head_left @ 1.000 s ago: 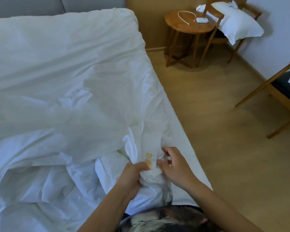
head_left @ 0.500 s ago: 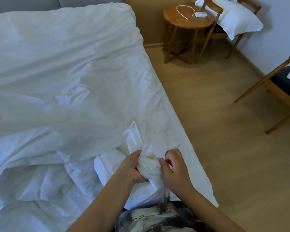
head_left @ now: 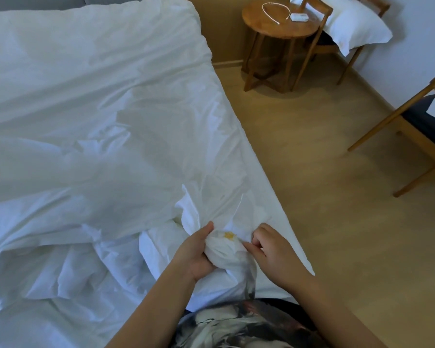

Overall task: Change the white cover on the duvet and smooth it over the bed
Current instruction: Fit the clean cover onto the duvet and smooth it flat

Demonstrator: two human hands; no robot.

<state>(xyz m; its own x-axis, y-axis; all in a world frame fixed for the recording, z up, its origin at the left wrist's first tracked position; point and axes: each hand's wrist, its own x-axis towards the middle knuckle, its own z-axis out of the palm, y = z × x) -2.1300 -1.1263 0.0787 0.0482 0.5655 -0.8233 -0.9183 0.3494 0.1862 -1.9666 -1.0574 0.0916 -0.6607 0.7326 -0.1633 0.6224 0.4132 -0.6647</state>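
Bunched corner of white cover [head_left: 224, 249] gripped by left hand [head_left: 197, 254], its fingertips hidden beneath, edge pinched by right hand [head_left: 271, 249], yellow mark [head_left: 229, 236] unreadable

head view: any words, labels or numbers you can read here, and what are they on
The yellow stitched mark on the bunched corner of the cover, gripped by the left hand: too blurred to read.
The small white box on the round table: no readable marking.
Nothing else bears text.

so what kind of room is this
Likely a bedroom, perhaps a hotel room: a bed covered by a white duvet, a round wooden side table, and a pillow on a wooden chair.
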